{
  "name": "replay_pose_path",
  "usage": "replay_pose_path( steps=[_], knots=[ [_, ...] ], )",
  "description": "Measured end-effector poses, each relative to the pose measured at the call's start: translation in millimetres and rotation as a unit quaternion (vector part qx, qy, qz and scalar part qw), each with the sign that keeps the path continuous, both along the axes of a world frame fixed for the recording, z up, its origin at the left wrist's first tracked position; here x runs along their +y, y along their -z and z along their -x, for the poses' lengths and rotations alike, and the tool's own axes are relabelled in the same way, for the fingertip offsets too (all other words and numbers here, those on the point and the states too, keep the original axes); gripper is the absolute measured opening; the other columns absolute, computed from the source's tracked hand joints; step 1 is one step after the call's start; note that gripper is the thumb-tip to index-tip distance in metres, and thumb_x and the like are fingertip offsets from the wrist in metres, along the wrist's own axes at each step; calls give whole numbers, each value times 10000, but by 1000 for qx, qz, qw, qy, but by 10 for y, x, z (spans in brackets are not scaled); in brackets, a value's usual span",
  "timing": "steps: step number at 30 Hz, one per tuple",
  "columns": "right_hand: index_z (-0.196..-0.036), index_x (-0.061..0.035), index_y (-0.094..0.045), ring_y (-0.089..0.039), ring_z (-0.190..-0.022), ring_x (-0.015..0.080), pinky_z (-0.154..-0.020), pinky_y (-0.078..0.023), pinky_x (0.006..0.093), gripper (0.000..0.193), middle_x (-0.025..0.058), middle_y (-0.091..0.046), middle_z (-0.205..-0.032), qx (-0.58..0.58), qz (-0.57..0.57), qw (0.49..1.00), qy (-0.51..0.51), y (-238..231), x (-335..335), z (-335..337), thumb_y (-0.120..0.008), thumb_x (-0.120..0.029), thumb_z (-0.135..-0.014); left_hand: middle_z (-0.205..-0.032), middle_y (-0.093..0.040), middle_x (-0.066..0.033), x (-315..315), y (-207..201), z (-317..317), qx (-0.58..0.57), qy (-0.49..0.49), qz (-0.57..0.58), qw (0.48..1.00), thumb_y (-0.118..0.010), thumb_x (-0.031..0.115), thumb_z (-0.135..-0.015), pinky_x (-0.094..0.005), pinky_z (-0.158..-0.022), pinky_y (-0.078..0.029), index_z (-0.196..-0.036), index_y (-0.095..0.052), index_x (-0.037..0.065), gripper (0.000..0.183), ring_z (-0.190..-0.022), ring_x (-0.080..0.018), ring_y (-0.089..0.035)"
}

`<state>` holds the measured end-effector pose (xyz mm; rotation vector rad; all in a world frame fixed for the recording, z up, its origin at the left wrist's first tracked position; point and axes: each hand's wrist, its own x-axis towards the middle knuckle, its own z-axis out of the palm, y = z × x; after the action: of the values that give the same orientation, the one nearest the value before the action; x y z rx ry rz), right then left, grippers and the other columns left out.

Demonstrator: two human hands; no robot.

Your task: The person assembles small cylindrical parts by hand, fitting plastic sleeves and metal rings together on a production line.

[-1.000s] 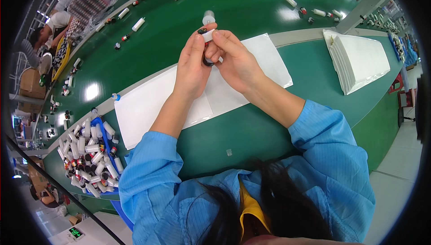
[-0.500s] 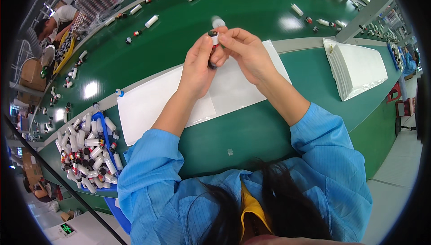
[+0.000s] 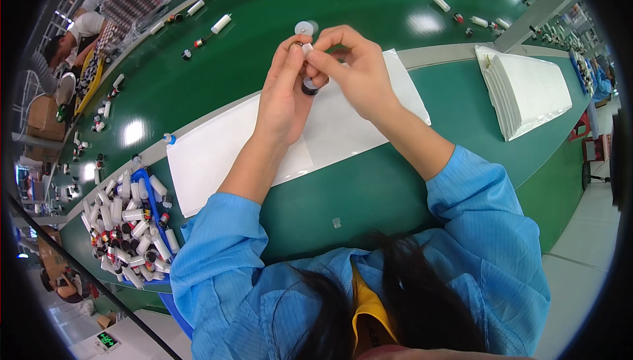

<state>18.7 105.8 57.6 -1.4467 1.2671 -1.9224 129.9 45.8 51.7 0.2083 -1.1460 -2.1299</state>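
My left hand (image 3: 282,90) is closed around a small part with a black end (image 3: 309,88), raised over the white sheet's far edge. The fingers hide most of its body. At the left fingertips, the thumb and forefinger of my right hand (image 3: 361,73) are closed against a small white piece (image 3: 307,49). Whether that piece is joined to the black-ended part, I cannot tell. A round white disc (image 3: 303,28) shows just beyond the fingertips; I cannot tell whether it is held. Beneath both hands lies the white sheet (image 3: 221,142) on the green table.
At left, a blue tray (image 3: 153,195) is heaped with white cylinders with black and red ends. A green belt (image 3: 369,14) carries scattered similar parts past the table. A white wrapped stack (image 3: 531,93) lies at right. A grey post (image 3: 537,17) stands behind it.
Both hands stay together, with the fingers shifted around the part. The white disc has moved slightly left and shows more sharply. Parts on the belt have shifted a little.
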Motion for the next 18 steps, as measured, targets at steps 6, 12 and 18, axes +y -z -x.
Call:
replay_pose_path(
  steps=[6,12,18],
  knots=[
    [-721,-64,-544,-486,-849,225,-715,-400,314,119,43,-549,-859,393,219,867,213,26,-7,-6,-617,-26,-634,-801,-458,19,92,-125,-31,-13,-11,-50,999,-415,276,-925,-245,-723,-343,-1072,-446,134,207,-752,-84,-420],
    [-738,-75,-533,-495,-844,213,-740,-409,315,137,18,-533,-878,503,255,815,132,35,136,-98,-591,-29,-623,-798,-456,3,-115,-5,-55,-28,-7,-35,999,-393,307,-929,-228,-643,-382,-1094,-427,123,249,-731,-91,-443],
    [-810,-84,-557,-534,-770,130,-738,-402,268,80,9,-551,-856,-122,35,987,-102,-93,68,-85,-611,-139,-790,-784,-445,-14,7,-143,-45,-46,-16,-22,999,-334,344,-940,-268,-681,-386,-1152,-410,111,324,-711,-118,-431]
  ],
)
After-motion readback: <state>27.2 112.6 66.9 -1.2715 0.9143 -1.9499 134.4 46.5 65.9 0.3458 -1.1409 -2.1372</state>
